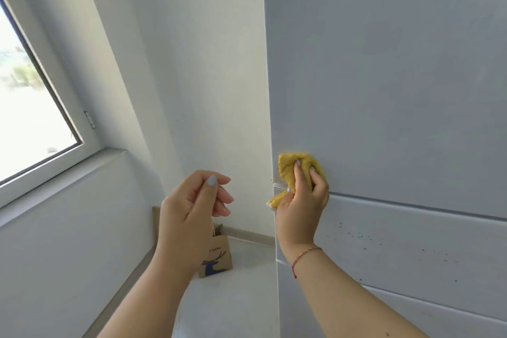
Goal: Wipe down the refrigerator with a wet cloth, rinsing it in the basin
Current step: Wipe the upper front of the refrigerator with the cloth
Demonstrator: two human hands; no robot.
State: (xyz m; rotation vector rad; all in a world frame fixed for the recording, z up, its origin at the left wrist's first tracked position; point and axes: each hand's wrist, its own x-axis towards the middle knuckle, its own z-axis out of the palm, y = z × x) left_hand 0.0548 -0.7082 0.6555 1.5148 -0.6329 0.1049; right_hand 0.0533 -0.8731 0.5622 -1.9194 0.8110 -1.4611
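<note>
Left hand [192,200] is hanging in mid-air, fingers loosely curled, holding nothing; right hand [301,200] is gripping the bunched yellow cloth [288,170], pressing it against the refrigerator [397,77] door's lower left edge, above the seam.

Refrigerator [397,77] door face bare above the seam [411,204]. Open gap between its left edge and the wall [214,63]; paper bag [216,258] on the floor [247,296] there, near the wall.

Bright daylight from window [30,96], wide-angle bending
</note>
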